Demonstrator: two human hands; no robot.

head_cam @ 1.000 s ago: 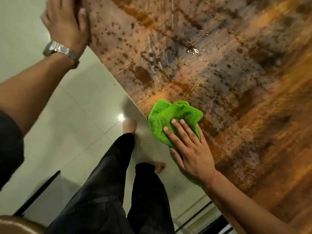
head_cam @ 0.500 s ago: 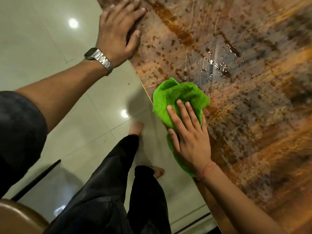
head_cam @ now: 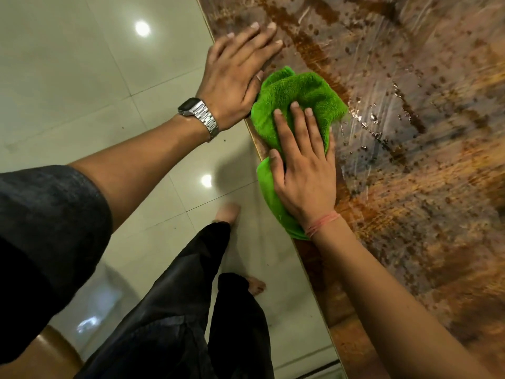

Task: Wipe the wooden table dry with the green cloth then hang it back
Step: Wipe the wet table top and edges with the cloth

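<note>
Pale glossy floor tiles (head_cam: 90,77) run along my left, and the wooden table (head_cam: 410,214) fills my right, its near edge cutting diagonally between them. My right hand (head_cam: 303,170) lies flat on the green cloth (head_cam: 303,91), fingers straight and pressing it down at the table's edge; part of the cloth spills over that edge below my wrist. My left hand (head_cam: 237,69) rests open on the tabletop just beside the cloth, its thumb side touching the bunched fabric, holding nothing. Beads and streaks of water (head_cam: 374,124) glisten just past the cloth and further across the surface, so I judge the wiping is only partly done. Much of the wet patch remains, and the cloth has yet to be hung back; I cannot see where it hangs.
</note>
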